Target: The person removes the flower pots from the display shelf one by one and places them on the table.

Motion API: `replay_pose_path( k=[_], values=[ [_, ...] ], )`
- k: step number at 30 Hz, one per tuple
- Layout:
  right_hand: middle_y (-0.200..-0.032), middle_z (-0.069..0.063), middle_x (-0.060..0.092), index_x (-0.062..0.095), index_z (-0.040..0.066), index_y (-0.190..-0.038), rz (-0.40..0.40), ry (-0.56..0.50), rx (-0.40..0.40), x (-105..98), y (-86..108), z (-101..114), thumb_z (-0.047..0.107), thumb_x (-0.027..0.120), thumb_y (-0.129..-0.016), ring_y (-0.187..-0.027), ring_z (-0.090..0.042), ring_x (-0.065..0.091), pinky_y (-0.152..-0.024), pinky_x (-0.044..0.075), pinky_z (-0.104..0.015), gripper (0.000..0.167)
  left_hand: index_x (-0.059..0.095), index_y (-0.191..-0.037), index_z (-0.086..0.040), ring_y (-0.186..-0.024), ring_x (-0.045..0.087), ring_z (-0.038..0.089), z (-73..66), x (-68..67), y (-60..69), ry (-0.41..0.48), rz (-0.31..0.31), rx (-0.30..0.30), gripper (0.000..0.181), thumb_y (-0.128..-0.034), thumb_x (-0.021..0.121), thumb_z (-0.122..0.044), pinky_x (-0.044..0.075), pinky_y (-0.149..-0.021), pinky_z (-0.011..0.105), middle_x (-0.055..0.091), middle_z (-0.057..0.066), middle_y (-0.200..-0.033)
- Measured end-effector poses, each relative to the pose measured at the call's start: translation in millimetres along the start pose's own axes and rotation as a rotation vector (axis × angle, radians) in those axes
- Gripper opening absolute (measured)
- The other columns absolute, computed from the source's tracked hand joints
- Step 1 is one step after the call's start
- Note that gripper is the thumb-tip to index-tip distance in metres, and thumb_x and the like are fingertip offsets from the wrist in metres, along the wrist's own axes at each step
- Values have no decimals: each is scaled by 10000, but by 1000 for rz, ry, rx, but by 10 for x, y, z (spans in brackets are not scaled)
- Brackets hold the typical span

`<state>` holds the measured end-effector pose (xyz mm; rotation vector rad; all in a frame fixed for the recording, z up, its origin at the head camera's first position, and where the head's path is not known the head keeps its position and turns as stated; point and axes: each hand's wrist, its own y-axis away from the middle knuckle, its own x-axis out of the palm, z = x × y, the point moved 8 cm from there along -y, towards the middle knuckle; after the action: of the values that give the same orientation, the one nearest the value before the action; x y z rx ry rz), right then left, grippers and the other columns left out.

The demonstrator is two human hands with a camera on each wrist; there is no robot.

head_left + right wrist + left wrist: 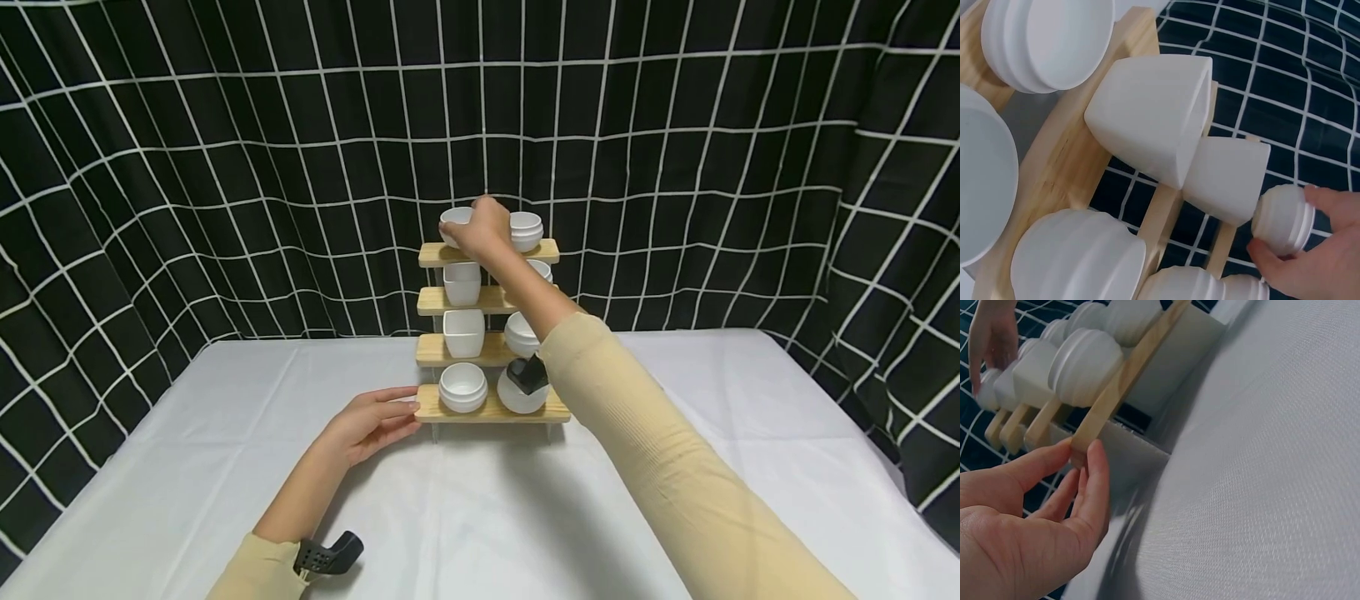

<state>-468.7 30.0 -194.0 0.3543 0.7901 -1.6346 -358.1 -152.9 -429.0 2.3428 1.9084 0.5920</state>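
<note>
A tiered wooden stand (491,410) with several narrow shelves carries white bowls, two to a shelf. My left hand (378,423) pinches the left end of the lowest shelf between thumb and fingers, as the left wrist view shows at the board's end (1099,415). Up at the top shelf (489,252), my right hand (486,229) grips the rim of the left round bowl (454,218). In the right wrist view the thumb and fingers (1266,259) lie around that small ribbed bowl (1285,219). My right forearm partly covers the bowls on the right.
Beside the right hand sits another round bowl (527,233). Square bowls (462,333) stand on the left of the middle shelves, and round bowls (462,387) fill the lowest. A white cloth (225,433) covers the table; a black gridded curtain (360,150) hangs close behind.
</note>
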Motion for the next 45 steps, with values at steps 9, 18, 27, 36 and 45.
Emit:
replay_pose_path(
  k=[9, 18, 27, 36, 45],
  values=[
    [-1465, -249, 564, 513, -89, -1464, 10, -30, 0, -23, 58, 12, 292, 756, -977, -1320, -334, 559, -1126, 533, -397, 664, 403, -1558, 106, -872, 739, 123, -13, 9, 26, 3, 10, 5, 547, -1043, 581, 59, 665, -855, 233, 669, 148, -1127],
    [-1493, -240, 541, 490, -80, -1495, 28, -59, 0, -71, 104, -7, 283, 752, -983, -1341, -331, 543, -1142, 529, -394, 680, 404, -1555, 109, -865, 743, 120, -24, 19, 22, -11, 14, 14, 545, -1043, 583, 55, 666, -850, 233, 685, 135, -1088],
    [-1485, -229, 553, 505, -71, -1485, 20, -71, -6, -134, 151, -22, 295, 767, -970, -1342, -330, 546, -1129, 536, -398, 684, 431, -1546, 97, -854, 743, 113, -33, 31, 24, -30, -3, 6, 542, -1034, 600, 46, 663, -846, 221, 673, 139, -1104],
    [-1486, -226, 560, 526, -63, -1480, 17, -60, -40, -230, 205, -27, 309, 782, -958, -1330, -345, 556, -1095, 560, -396, 691, 434, -1546, 93, -879, 733, 121, -28, 5, 14, -25, -17, 5, 544, -1032, 608, 45, 662, -860, 228, 657, 153, -1146],
    [-1481, -219, 559, 543, -66, -1462, 10, -95, -54, -385, 315, -24, 284, 775, -963, -1308, -344, 571, -1078, 586, -397, 652, 421, -1554, 91, -878, 734, 117, -16, -8, 22, -17, -6, 5, 543, -1043, 600, 38, 661, -861, 225, 674, 133, -1111]
  ],
)
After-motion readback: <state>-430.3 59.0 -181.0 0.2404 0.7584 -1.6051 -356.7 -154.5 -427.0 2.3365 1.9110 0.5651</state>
